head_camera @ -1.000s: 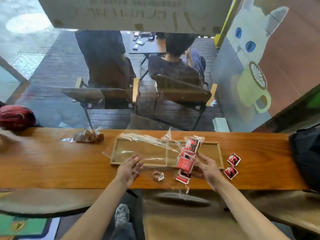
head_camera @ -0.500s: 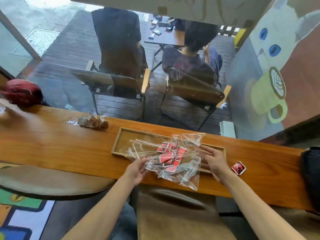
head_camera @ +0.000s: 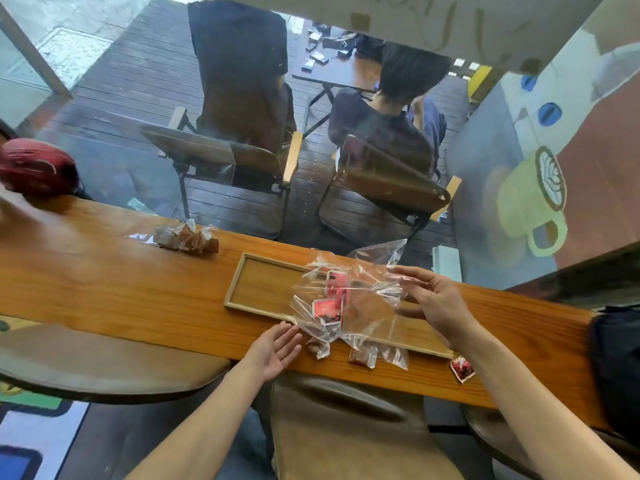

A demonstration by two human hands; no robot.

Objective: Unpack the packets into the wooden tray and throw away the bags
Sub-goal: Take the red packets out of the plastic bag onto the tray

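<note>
Crinkled clear bag (head_camera: 349,299) of red packets (head_camera: 329,308) covers the wooden tray (head_camera: 256,289); left hand (head_camera: 273,351) and right hand (head_camera: 436,303) released, fingers straight beside it.

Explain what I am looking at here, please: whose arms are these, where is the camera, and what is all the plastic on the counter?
No machine here: a person wears a wide-angle camera on the head, so you look down along their own bare arms. On the wooden counter lies a shallow wooden tray. Over its middle sits a crumpled clear plastic bag with red packets still inside. The right hand reaches to the bag's upper part with fingers spread; the left hand lies open, palm up, at its near edge. Neither clearly grips it. One loose red packet lies on the counter to the right, and a bag of brown packets to the left.
</note>
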